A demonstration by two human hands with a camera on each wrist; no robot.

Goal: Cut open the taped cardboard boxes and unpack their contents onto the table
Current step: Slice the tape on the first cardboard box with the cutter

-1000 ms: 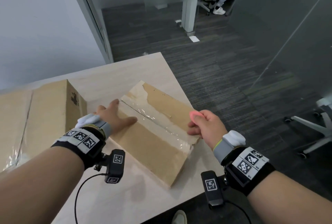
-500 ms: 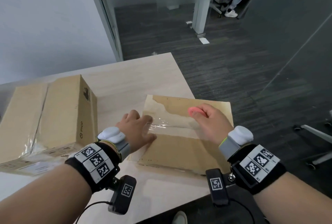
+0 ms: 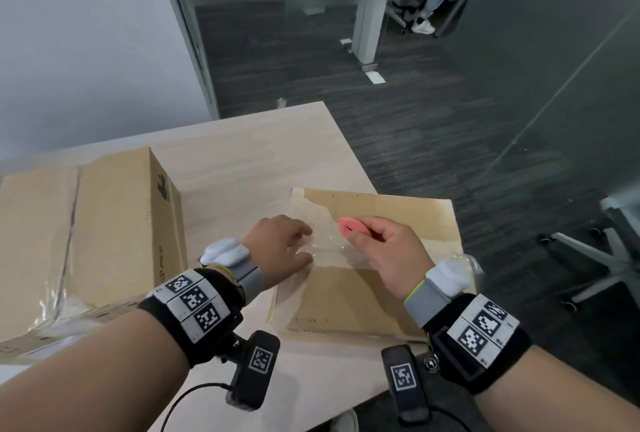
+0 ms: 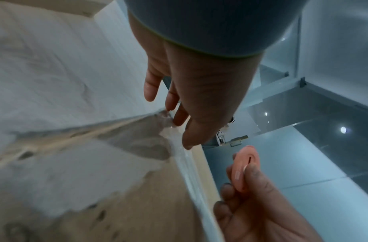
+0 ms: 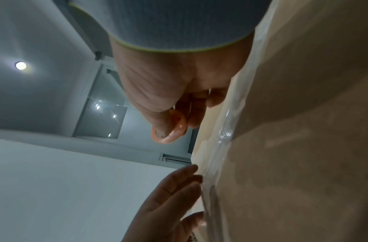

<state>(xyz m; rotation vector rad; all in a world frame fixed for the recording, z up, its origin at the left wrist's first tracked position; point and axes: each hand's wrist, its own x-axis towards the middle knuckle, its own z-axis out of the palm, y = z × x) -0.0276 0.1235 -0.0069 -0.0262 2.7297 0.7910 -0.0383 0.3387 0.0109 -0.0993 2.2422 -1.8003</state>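
While both boxes are sealed, the flat box [image 3: 363, 279] lies at the table's [image 3: 242, 154] near right corner, left hand [image 3: 280, 251] resting spread-fingered on its tape [image 3: 322, 251], right hand [image 3: 384, 255] pinching the pink cutter [image 3: 349, 225]; the larger box [image 3: 104, 224] waits left, nothing unpacked.

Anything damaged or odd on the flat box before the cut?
Yes: the flat cardboard box has its brown facing torn off in a pale ragged patch near the far left corner, under wrinkled clear tape, and it overhangs the table edge.
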